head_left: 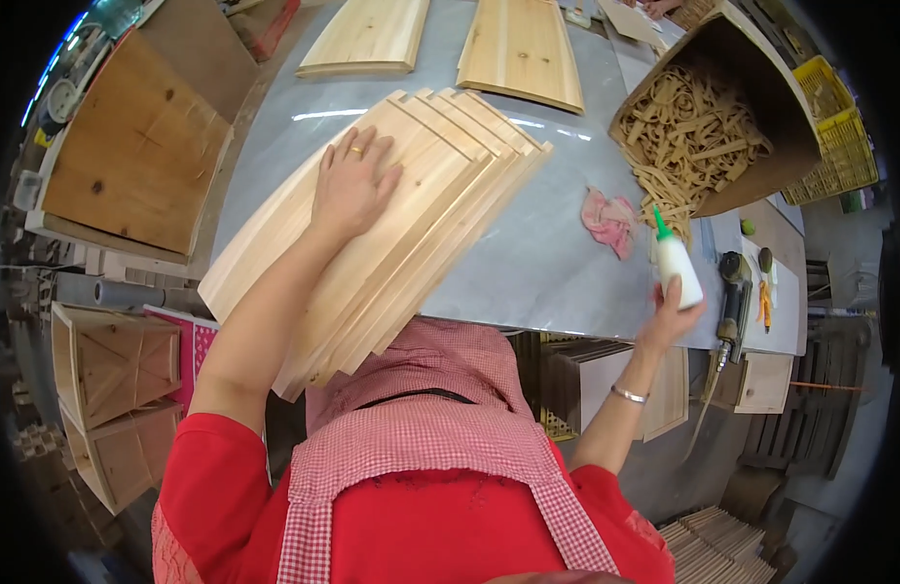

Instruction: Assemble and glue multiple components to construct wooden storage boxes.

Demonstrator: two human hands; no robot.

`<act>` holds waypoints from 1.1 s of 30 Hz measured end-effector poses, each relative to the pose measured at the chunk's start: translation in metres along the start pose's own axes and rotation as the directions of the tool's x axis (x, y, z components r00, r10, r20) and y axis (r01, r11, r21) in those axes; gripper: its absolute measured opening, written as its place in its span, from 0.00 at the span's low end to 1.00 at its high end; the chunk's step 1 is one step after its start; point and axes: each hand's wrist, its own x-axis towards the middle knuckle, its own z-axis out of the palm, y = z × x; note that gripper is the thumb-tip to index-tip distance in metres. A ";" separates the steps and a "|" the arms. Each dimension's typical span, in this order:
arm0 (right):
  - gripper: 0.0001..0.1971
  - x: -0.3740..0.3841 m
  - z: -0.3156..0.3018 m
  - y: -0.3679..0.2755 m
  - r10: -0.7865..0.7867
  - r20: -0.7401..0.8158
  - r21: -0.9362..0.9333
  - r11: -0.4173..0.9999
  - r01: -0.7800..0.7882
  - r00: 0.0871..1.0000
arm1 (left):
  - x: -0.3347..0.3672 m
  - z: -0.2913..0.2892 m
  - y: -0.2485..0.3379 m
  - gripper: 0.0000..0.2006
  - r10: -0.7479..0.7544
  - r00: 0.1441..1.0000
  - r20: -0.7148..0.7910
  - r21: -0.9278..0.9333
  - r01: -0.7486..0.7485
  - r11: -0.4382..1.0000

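Note:
My left hand (354, 188) lies flat with fingers spread on the top board of a fanned stack of pale wooden boards (401, 229). The stack sits at a slant on the grey table, its lower end reaching past the near edge. My right hand (675, 313) is closed round a white squeeze bottle (677, 273) with a green nozzle pointing up, at the table's right side. Left of the bottle is a crumpled pink and white cloth (608, 223).
A tipped cardboard box (776, 117) spills thin wooden strips (698, 136) onto the grey table (537, 263). Two wooden panels (523, 54) lie at the far edge. On the right are a black air tool (732, 297) and an orange cutter (764, 304). Wooden crates (119, 360) stand at left.

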 end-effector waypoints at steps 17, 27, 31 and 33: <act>0.33 0.017 0.302 0.006 -0.016 0.482 -0.208 0.969 0.132 0.876 | -0.002 -0.009 0.008 0.23 -0.033 0.999 -0.031 -0.077 0.031 0.997; 0.30 0.038 0.216 -0.005 -0.067 0.515 -0.325 0.907 0.267 0.854 | 0.000 -0.004 0.005 0.23 -0.015 0.999 -0.045 -0.042 0.013 0.999; 0.28 0.044 0.183 -0.008 -0.077 0.492 -0.365 0.886 0.286 0.867 | -0.001 -0.002 0.003 0.23 -0.023 0.999 -0.044 -0.026 0.022 0.999; 0.27 0.036 0.182 -0.027 -0.010 0.477 -0.342 0.919 0.196 0.879 | -0.001 -0.004 0.002 0.23 -0.042 0.999 -0.016 -0.035 0.041 0.999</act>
